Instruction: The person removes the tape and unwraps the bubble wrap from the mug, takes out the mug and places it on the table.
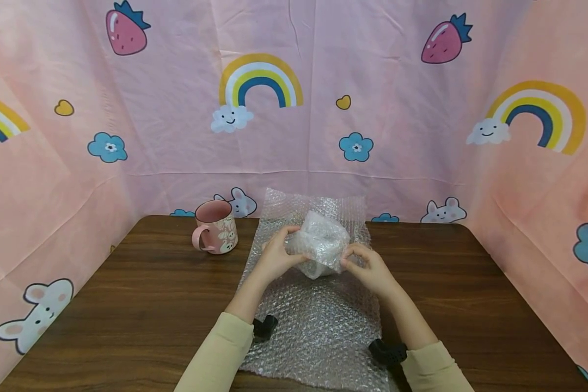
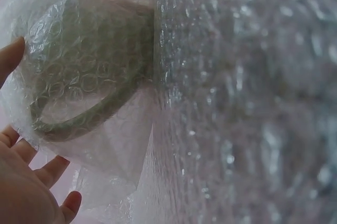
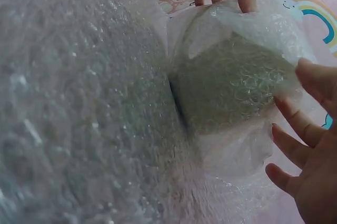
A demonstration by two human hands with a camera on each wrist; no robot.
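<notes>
A mug wrapped in bubble wrap rests on a long sheet of bubble wrap. Through the layers a dull greenish body and a curved handle show in the left wrist view. My left hand holds the bundle's left side, thumb toward me and index finger over its far side. On the right, my right hand pinches the edge of the wrapping between thumb and index finger, its other fingers spread beside the bundle in the right wrist view.
A pink mug with a pale printed pattern stands upright at the back left of the brown wooden table. Behind the table hangs a pink patterned cloth. The sheet's far end reaches up against it.
</notes>
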